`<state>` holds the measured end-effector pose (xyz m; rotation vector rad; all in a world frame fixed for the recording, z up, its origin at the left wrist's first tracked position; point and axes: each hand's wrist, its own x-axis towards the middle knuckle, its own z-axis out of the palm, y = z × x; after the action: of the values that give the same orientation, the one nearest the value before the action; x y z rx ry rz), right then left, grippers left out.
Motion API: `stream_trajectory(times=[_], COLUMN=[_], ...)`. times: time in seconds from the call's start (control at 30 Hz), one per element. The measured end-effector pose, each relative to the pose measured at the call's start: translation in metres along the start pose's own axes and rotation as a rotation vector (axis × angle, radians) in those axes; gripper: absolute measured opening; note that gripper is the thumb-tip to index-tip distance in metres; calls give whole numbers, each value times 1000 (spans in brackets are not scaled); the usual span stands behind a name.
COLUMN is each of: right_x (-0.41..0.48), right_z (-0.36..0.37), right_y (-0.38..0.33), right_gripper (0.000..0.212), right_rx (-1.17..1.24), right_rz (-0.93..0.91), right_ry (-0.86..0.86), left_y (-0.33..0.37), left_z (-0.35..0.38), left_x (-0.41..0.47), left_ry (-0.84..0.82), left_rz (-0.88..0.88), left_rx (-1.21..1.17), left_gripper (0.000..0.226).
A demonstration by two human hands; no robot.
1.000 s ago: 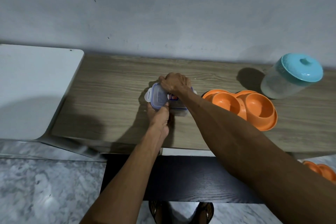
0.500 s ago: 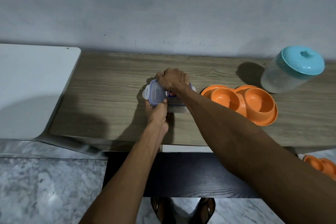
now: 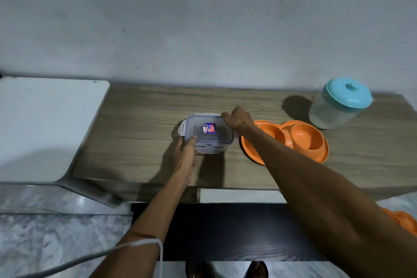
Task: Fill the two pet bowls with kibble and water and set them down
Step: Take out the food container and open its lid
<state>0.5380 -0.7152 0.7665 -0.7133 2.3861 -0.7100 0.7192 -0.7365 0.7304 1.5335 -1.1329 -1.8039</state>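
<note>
A small clear food container (image 3: 208, 133) with a blue-rimmed clip lid and a sticker stands on the wooden table (image 3: 140, 142). My left hand (image 3: 186, 156) holds its front left corner, thumb on the lid. My right hand (image 3: 239, 121) grips the container's right edge with curled fingers. The front and left lid flaps stick out. An orange double pet bowl (image 3: 302, 140) lies just right of the container, both cups empty, partly behind my right forearm. A clear jar (image 3: 338, 104) with a teal lid stands at the back right.
A white surface (image 3: 45, 128) adjoins the table on the left. A wall runs close behind the table. A second orange bowl (image 3: 404, 221) shows at the lower right edge. A dark panel (image 3: 225, 232) sits below the table front. A white cable (image 3: 135, 246) crosses my left forearm.
My right hand has slid off the top of the lid to the container's right edge. The lid and sticker are now uncovered, and the front flap sticks out.
</note>
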Motion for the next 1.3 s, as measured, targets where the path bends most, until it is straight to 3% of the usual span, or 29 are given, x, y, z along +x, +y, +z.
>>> stream_trajectory(times=[0.13,0.3,0.6,0.83,0.93,1.1,1.3], right_x=[-16,-22,-23,28,59,95,112], right_z=[-5,-15,-30,-42,-39,-13,12], right_y=[13,6,-9,-26,-33,-22,4], right_gripper=[37,34,7,33,26,25,11], right_rx=[137,307,490,697,686,616,377], right_rz=[96,166,149,171,189,219,218], right_ry=[-69,-55,-105,-9,21,30,72], left_y=[3,4,5,-2,-5,-9,-11], left_z=[-6,-5,-10,-10,-9,-10,-10], left_x=[-11,-15,-3,3,4,7,9], left_ry=[-24,-89,-83,-53,-14,-1,19], left_rz=[6,-31,-66,11,54,66,73], left_rx=[29,-45,-50,-60,-45,-8,-17], left_gripper=[21,23,25,17,15,32,35])
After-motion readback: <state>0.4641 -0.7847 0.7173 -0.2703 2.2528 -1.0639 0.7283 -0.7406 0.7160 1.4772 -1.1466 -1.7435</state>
